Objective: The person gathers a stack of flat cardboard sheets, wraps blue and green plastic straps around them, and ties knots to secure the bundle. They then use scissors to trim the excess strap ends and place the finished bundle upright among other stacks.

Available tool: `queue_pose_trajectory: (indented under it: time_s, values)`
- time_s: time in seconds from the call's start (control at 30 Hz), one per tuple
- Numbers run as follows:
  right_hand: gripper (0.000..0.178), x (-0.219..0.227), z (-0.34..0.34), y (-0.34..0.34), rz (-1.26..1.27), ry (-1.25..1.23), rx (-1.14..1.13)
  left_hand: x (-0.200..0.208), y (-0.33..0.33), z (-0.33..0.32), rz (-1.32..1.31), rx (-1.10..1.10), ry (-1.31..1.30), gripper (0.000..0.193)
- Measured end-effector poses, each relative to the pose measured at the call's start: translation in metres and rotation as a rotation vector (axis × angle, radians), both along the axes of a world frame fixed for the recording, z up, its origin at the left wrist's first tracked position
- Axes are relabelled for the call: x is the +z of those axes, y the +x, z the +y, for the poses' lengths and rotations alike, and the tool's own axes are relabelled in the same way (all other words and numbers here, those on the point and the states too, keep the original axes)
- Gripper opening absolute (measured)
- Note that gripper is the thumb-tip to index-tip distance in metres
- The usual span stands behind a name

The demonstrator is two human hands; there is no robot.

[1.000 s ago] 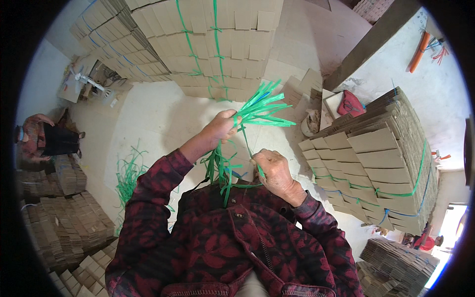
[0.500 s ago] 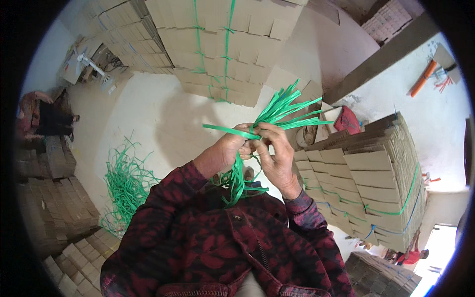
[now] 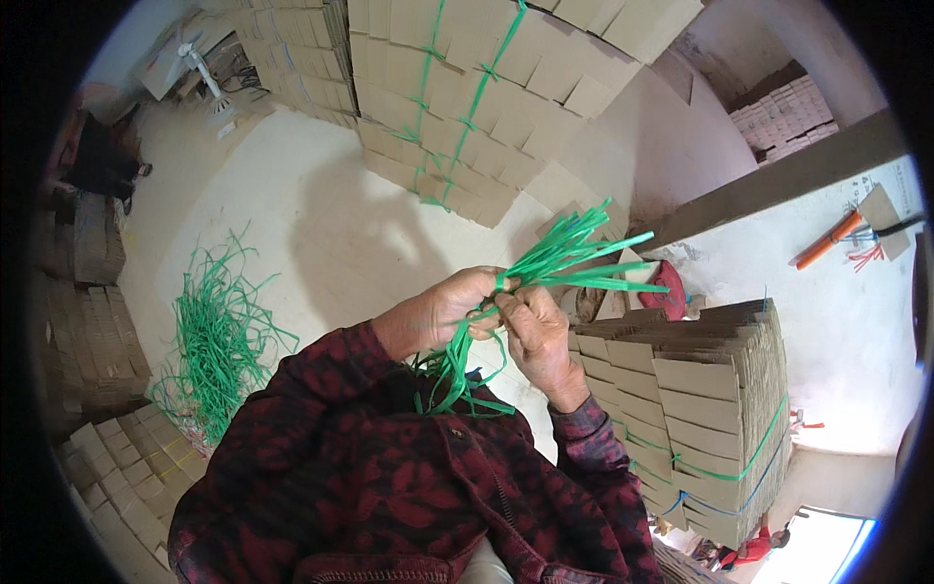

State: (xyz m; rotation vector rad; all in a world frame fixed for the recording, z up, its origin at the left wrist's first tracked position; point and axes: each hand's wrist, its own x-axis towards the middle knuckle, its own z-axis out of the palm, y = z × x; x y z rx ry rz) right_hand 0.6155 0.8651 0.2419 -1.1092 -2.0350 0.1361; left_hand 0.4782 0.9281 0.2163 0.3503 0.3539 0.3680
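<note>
A bundle of green plastic strapping strips (image 3: 564, 255) is held in front of my chest, its ends fanning out to the upper right. My left hand (image 3: 449, 307) is wrapped round the bundle's middle. Close against it, my right hand (image 3: 535, 336) has its fingers bent in a pinch on a strip at the bundle's waist. The bundle's other strands (image 3: 452, 370) hang below both hands, over my dark red patterned jacket (image 3: 370, 438). What lies between the fingertips is partly hidden.
A loose heap of green strips (image 3: 219, 336) lies on the floor to the left. Tied flat cardboard stacks stand ahead (image 3: 467, 117), at the right (image 3: 696, 399) and at the lower left (image 3: 136, 477). An orange tube-like thing (image 3: 827, 240) is at the far right.
The strip end that stuck out leftward across my left hand no longer shows there. My right fingers have drawn in at the bundle's waist. The whole view has shifted and turned.
</note>
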Motion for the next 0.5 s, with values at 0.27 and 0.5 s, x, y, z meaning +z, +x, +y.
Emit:
queue_pose_trajectory:
  time_s: [0.27, 0.5]
  values:
    - [0.009, 0.009, 0.007, -0.003, -0.169, -0.123, 0.065, -0.047, 0.000, 0.002, -0.063, 0.043, -0.009, 0.017]
    - [0.013, -0.024, 0.006, -0.017, 0.284, -0.446, -0.113, -0.030, 0.006, 0.001, 0.203, 0.159, 0.135, 0.020]
